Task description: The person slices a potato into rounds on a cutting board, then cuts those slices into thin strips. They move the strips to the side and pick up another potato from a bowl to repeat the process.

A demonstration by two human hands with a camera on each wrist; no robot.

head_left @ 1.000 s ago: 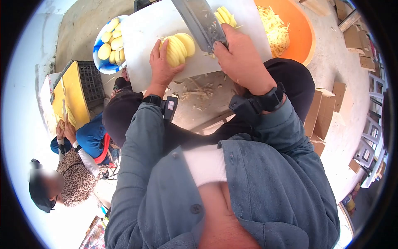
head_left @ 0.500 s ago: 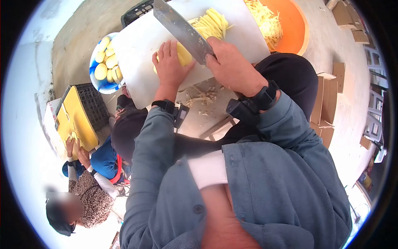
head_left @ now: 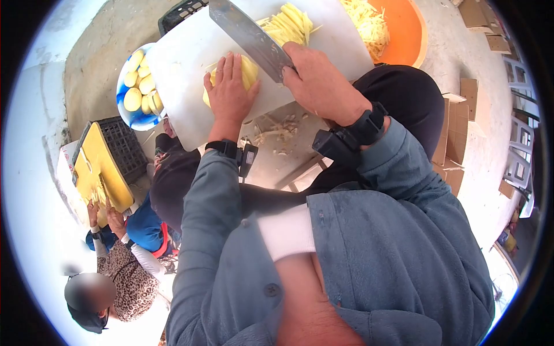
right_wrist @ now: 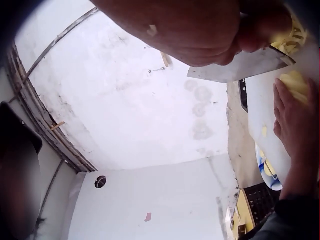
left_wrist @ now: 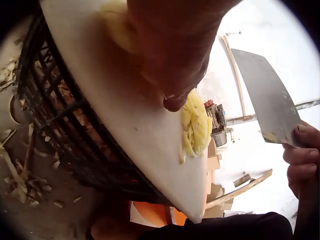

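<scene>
In the head view, my left hand [head_left: 231, 95] rests on a spread of pale yellow potato slices [head_left: 249, 70], its fingers extended over them and hiding much of the pile. My right hand [head_left: 324, 83] grips a broad cleaver [head_left: 248, 36] by the handle. The blade slants between the slices and a heap of cut potato strips [head_left: 288, 24]. In the right wrist view the cleaver blade [right_wrist: 237, 67] shows below the curled fingers. Both potato piles lie on a white cutting board [head_left: 184, 69], and the left wrist view shows the board over a black plastic crate [left_wrist: 80, 115].
A blue-and-white basin [head_left: 141, 119] of peeled potatoes stands left of the board. An orange tub [head_left: 412, 34] with potato strips is at the right. Another person works at a yellow board [head_left: 109, 167] on the left. Cardboard boxes [head_left: 453, 135] stand right of my knee.
My left hand has shifted from the side of the stacked slices to over their top, and the slices lie lower. The cleaver has moved left of the strips, with more strips now visible.
</scene>
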